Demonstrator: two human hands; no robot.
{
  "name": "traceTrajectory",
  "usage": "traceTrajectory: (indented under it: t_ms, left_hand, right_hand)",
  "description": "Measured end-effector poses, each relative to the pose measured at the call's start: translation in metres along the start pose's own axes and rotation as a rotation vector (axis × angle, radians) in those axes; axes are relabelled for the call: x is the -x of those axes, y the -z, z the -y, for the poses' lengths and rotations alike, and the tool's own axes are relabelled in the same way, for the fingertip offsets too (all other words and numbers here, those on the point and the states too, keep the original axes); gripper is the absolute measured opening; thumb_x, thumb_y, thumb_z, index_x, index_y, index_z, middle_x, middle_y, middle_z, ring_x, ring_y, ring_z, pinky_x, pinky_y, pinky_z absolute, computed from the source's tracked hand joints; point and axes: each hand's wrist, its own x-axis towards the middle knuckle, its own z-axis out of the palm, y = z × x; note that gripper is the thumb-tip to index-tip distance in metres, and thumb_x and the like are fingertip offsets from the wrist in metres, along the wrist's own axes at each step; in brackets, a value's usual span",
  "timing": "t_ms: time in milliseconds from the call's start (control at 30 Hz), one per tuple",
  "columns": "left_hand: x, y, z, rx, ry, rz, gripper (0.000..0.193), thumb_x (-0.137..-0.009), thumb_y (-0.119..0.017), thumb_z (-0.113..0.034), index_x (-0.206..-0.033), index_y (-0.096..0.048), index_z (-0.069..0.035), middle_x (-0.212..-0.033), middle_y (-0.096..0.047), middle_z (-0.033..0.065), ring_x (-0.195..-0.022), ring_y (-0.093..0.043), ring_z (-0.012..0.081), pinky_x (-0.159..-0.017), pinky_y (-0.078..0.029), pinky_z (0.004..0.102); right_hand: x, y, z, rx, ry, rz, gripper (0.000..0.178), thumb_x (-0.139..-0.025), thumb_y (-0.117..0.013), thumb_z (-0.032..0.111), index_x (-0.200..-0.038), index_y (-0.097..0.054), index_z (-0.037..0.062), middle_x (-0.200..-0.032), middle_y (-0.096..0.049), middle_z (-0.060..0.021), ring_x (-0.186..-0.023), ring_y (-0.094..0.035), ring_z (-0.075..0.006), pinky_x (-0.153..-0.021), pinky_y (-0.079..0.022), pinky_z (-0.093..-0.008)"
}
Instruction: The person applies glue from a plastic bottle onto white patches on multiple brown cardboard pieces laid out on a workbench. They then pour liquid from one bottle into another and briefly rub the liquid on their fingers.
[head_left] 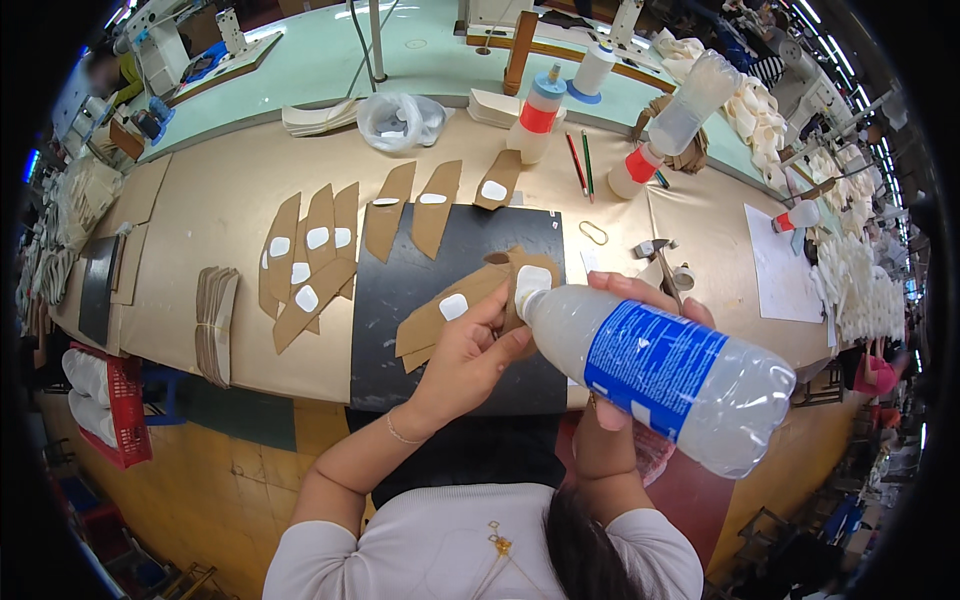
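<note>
My right hand [640,300] grips a clear plastic bottle with a blue label [650,365], tipped so its nozzle touches a white patch on a tan leather piece [520,272]. My left hand [470,355] pinches that tan piece from the left, holding it just above the black mat [400,330]. More tan pieces with white patches [445,310] lie under my left hand on the mat. Others [310,255] are spread in a row on the brown table to the left.
A stack of tan pieces [215,325] sits near the table's left front edge. Two glue bottles with red bands [537,115] [680,115], pencils [580,165], a plastic bag [400,120] and a small hammer [660,262] lie farther back. A red crate [120,410] stands on the floor.
</note>
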Motion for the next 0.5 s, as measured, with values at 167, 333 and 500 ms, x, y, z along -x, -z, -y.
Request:
traceTrajectory:
  t_ms: [167, 333, 500]
  left_hand:
    - [0.001, 0.009, 0.01, -0.053, -0.051, -0.004, 0.057, -0.093, -0.047, 0.0, -0.143, -0.021, 0.003, -0.132, -0.046, 0.0122, -0.115, -0.048, 0.0143, -0.096, -0.039, 0.0267]
    - [0.01, 0.013, 0.002, -0.027, -0.017, -0.018, 0.057, -0.089, -0.055, -0.002, -0.14, -0.028, 0.003, -0.126, -0.053, 0.0102, -0.11, -0.053, 0.013, -0.092, -0.044, 0.026]
    - [-0.008, 0.078, -0.048, 0.182, -0.107, -0.085, 0.06, -0.084, -0.058, 0.002, -0.139, -0.033, 0.0, -0.125, -0.053, 0.0068, -0.108, -0.056, 0.0148, -0.09, -0.047, 0.0292]
  right_hand:
    - [0.0, 0.007, -0.001, 0.102, -0.056, 0.022, 0.097, -0.06, -0.084, 0.038, -0.138, -0.03, 0.0199, -0.119, -0.054, -0.0286, -0.106, -0.059, -0.0365, -0.088, -0.049, -0.041]
    - [0.012, 0.036, -0.051, 0.109, 0.059, -0.165, 0.108, -0.057, -0.085, 0.047, -0.139, -0.023, 0.0123, -0.12, -0.051, -0.032, -0.103, -0.058, -0.0373, -0.088, -0.049, -0.044]
    - [0.017, 0.022, -0.046, 0.189, -0.025, -0.445, 0.109, -0.06, -0.077, 0.061, -0.136, -0.024, 0.0034, -0.113, -0.054, -0.0301, -0.1, -0.06, -0.0391, -0.088, -0.05, -0.0507]
